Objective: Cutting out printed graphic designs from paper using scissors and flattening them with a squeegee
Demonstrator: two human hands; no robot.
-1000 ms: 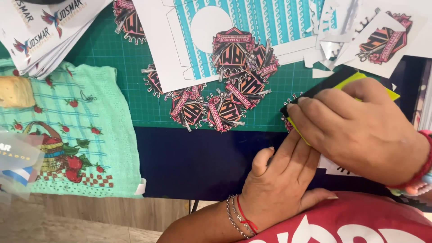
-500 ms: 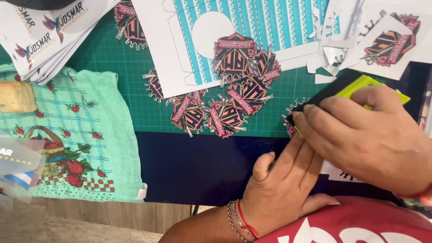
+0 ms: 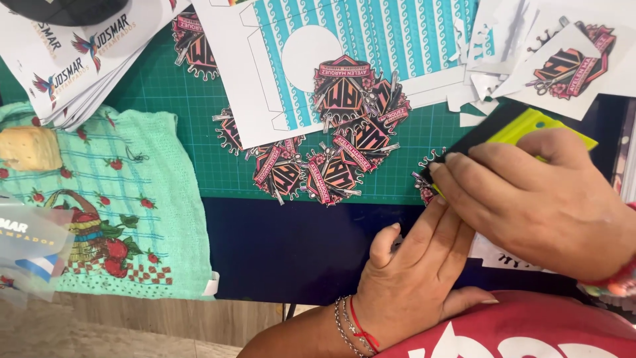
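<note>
My right hand (image 3: 540, 199) grips a yellow-green squeegee with a black edge (image 3: 523, 126) and presses it down at the right side of the green cutting mat (image 3: 179, 126). Under its fingers lies a cut-out sticker (image 3: 425, 179), mostly hidden. My left hand (image 3: 417, 272) lies flat just below, fingers stretched up against the right hand, pinning something down on the dark blue surface (image 3: 285, 245). What lies under the left palm is hidden. A pile of pink, orange and black cut-out stickers (image 3: 338, 149) sits on the mat to the left of both hands.
A turquoise patterned printed sheet (image 3: 371, 40) lies at the top. A stack of white printed sheets (image 3: 73, 59) is top left. A green cloth with strawberries (image 3: 106, 205) covers the left. A white sheet with one sticker (image 3: 570, 66) and paper scraps lie top right. A red cap (image 3: 530, 331) sits bottom right.
My right hand with the squeegee has slid up and to the right across the sticker. My left hand has stayed flat in about the same place.
</note>
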